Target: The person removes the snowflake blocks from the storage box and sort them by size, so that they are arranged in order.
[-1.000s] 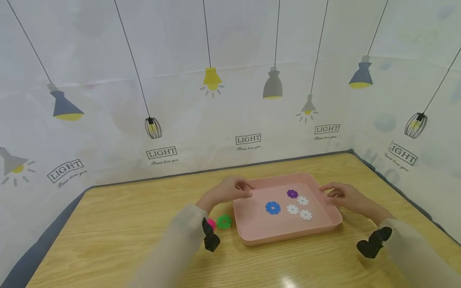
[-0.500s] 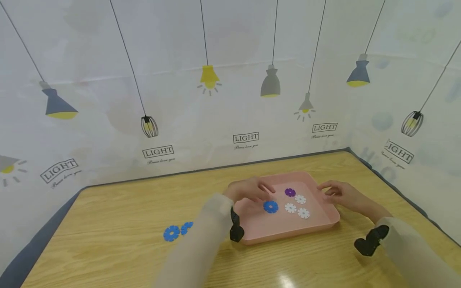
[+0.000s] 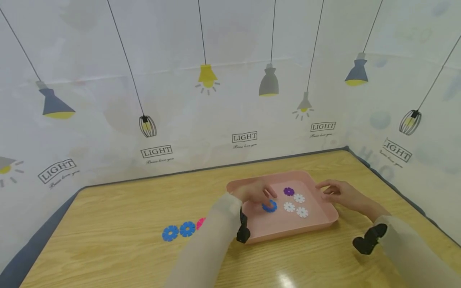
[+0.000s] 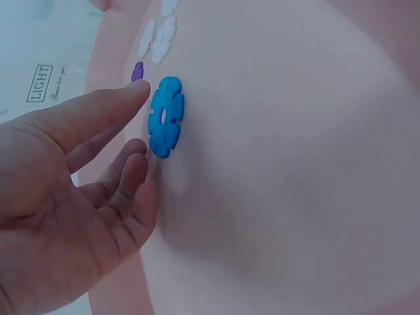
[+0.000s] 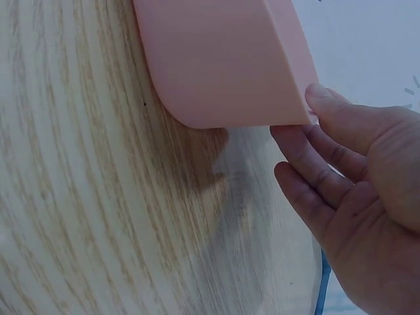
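Reaching into the pink tray [image 3: 325, 224], the left hand [image 3: 253, 193] hovers over the blue flower disc [image 3: 269, 206], which lies flat on the tray floor; in the left wrist view the fingers [image 4: 98, 115] are spread and nearly straight, the forefinger tip just beside the disc's upper edge [image 4: 165, 116], though whether it touches cannot be told, and nothing is pinched. To the near side of these fingers, outside the tray on the wooden surface [image 3: 108, 248], lie two blue discs [image 3: 178, 231] and a pink one [image 3: 200, 223], partly hidden by the sleeve. Beyond the fingers, farther into the tray, sit three white discs [image 3: 295, 205] and a purple disc [image 3: 288, 191]. The right hand [image 3: 342, 194] rests at the tray's right rim; the right wrist view shows its fingers [image 5: 315, 167] loosely extended, the thumb tip touching the tray wall [image 5: 223, 59] without gripping it. Judged from this pose, the thin, flat disc offers little edge to pinch: a push from straight fingers could slide it along the smooth floor into the white discs. Since the right hand steadies the tray only lightly, the tray itself may also shift on the surface.
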`<state>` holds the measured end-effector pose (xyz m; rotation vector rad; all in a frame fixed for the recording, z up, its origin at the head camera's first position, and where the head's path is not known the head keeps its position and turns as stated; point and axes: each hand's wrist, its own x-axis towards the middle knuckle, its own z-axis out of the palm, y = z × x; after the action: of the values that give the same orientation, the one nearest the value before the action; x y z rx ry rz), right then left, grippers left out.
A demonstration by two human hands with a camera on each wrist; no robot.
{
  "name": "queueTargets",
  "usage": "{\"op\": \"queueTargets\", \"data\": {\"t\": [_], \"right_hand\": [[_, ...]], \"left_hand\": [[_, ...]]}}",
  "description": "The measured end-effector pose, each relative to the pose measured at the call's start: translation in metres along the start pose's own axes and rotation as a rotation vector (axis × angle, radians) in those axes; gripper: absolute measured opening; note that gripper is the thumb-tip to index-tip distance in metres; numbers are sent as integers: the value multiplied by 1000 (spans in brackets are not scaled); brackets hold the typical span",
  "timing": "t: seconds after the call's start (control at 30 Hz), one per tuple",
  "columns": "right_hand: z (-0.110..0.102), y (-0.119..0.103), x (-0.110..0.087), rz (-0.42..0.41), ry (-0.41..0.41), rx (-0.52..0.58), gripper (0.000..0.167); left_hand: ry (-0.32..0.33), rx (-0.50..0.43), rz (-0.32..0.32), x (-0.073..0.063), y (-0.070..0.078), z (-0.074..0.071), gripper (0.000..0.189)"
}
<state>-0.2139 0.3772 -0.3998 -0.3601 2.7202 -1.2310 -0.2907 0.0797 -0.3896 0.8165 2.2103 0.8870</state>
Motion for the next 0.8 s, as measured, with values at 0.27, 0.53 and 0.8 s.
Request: {"op": "queueTargets", "data": {"t": [0.27, 0.53, 0.8], "right_hand": [[0, -1, 0, 6, -6, -1, 40], [-1, -2, 0, 8, -4, -6, 39], [-1, 0, 0, 2, -3, -15, 39]], "left_hand": [[25, 36, -41, 2, -1, 3, 30], [48, 75, -70, 2, 0, 4, 25], [63, 95, -46, 4, 2, 3, 20]]}}
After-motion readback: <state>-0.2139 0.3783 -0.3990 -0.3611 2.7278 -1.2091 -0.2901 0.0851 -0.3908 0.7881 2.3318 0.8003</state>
